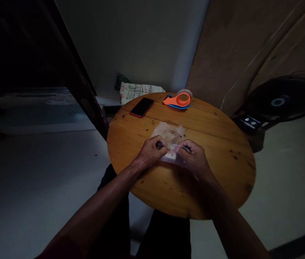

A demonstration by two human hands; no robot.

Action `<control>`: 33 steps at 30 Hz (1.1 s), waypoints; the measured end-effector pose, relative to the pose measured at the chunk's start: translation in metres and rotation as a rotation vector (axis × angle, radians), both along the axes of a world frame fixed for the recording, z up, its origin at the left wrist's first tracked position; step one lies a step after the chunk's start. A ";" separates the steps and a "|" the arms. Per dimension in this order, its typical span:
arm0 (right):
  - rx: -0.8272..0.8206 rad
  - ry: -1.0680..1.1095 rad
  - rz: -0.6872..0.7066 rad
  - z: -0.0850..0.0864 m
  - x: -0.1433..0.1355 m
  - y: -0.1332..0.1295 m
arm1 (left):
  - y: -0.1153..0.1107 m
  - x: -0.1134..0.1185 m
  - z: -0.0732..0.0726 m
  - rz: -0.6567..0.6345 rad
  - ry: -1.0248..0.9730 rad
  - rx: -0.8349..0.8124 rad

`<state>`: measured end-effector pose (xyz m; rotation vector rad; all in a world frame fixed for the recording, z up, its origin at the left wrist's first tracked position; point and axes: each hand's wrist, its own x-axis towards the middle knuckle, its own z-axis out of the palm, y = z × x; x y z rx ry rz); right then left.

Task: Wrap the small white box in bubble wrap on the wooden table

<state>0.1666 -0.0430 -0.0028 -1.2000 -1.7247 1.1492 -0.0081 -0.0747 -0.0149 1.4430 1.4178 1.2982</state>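
Note:
On the round wooden table lies a sheet of clear bubble wrap (167,132), its far part spread flat. A small whitish item with red marks (171,153) shows through its near part, between my hands. My left hand (153,149) pinches the wrap's left side, thumb and forefinger together. On the other side my right hand (191,153) pinches the wrap near the item's right end. The fingertips of both hands are a short distance apart. What the item is cannot be made out through the plastic.
Beyond the wrap on the wooden table (222,144) are a phone (142,107) with a red edge and an orange and blue tape dispenser (180,99). A printed sack (138,90) rests by the wall. A dark fan (279,102) stands at the right.

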 end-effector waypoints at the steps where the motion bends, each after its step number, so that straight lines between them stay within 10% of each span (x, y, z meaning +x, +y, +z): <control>1: -0.012 -0.004 -0.006 0.000 0.000 0.000 | 0.000 0.000 0.000 -0.002 -0.005 -0.004; 21: 0.049 -0.029 0.028 -0.014 0.014 0.012 | 0.003 -0.001 0.000 -0.070 -0.093 -0.069; 33: 0.747 -0.366 0.242 0.005 0.006 0.000 | 0.004 -0.001 0.002 -0.087 -0.093 -0.065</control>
